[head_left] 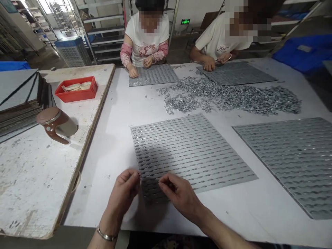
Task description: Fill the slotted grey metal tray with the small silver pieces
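A grey panel (186, 152) lies on the white table, crossed by rows of small dark leaf-shaped pieces. At its near left edge my left hand (123, 190) is closed in a pinch; something tiny shows at the fingertips, too small to name. My right hand (181, 193) hovers over the panel's near part, thumb and fingertips pressed together. Whatever it may hold is hidden. Beyond the panel spreads a heap of loose small silvery-grey pieces (233, 95), apart from both hands.
Another filled panel (298, 162) lies to the right. Across the table two people handle similar panels, a smaller-looking one (155, 74) and a darker one (236, 72). On the left board stand a lidded brown mug (61, 122), a red tray (77, 95) and stacked panels (23, 103).
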The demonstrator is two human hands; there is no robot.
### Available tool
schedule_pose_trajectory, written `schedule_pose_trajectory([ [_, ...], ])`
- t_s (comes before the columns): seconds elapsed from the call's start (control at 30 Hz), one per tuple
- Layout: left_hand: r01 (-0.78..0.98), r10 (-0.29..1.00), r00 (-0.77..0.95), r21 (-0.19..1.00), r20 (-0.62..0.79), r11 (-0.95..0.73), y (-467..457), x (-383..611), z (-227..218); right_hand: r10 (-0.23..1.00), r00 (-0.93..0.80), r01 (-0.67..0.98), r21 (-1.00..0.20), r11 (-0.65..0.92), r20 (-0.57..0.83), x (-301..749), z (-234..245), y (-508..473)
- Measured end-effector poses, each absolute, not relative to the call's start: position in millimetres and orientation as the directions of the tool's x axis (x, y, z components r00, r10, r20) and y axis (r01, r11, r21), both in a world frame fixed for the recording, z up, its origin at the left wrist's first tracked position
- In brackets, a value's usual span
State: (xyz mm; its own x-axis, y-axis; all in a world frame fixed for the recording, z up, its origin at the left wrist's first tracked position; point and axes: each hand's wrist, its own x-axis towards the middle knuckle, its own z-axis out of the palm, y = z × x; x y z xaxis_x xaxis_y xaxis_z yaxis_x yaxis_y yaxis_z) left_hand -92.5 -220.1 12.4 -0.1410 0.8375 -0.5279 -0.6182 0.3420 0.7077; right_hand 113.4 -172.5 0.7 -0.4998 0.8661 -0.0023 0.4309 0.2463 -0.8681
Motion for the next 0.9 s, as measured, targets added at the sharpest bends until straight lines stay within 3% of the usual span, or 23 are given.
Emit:
schedule_pose_trajectory([
  [0.13,-0.659,0.805,-0.01,0.609,-0.593,0.441,-252.1,-61.6,7.2,0.832,-0.552,0.283,-0.925,0.254,0.06,117.2,9.3,-189.3],
  [0.37,-0.685,0.794,-0.039,0.595,-0.606,0.42,-274.8,-28.7,3.0,0.837,-0.54,0.162,-0.965,0.205,0.088,117.2,7.1,-205.7],
  [0.57,-0.714,0.702,-0.094,0.539,-0.706,0.446,-283.4,-41.9,12.7,0.848,-0.503,0.195,-0.978,-0.079,-0.169,131.8,-1.6,-196.1],
  [0.63,-0.705,0.693,-0.147,0.566,-0.706,0.428,-285.0,-53.1,13.2,0.861,-0.496,0.24,-0.971,0.007,-0.116,133.2,-6.5,-188.3],
  [0.73,-0.68,0.7,-0.235,0.629,-0.674,0.377,-286.6,-68.2,10.3,0.815,-0.578,0.321,-0.911,0.26,0.029,128.5,-12.5,-177.4],
  [0.9,-0.677,0.687,-0.279,0.645,-0.671,0.355,-286.1,-76.4,4.5,0.75,-0.655,0.485,-0.811,0.326,-0.091,110.1,-14.5,-173.0],
])
